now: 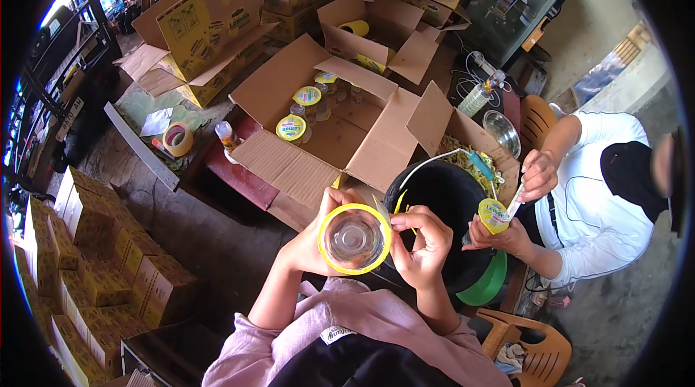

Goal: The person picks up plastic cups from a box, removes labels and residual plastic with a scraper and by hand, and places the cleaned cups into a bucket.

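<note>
Cardboard boxes [318, 108] behind; left hand [311, 242] grips yellow-rimmed jar [354, 238], right hand [423, 246] pinches its rim.

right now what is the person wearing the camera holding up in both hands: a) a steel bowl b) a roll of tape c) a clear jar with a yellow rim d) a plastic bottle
c: the left hand and right hand grip a clear jar with a yellow rim, its open mouth facing the camera; the tape roll, steel bowl and plastic bottle lie farther off, untouched by these hands.
</note>
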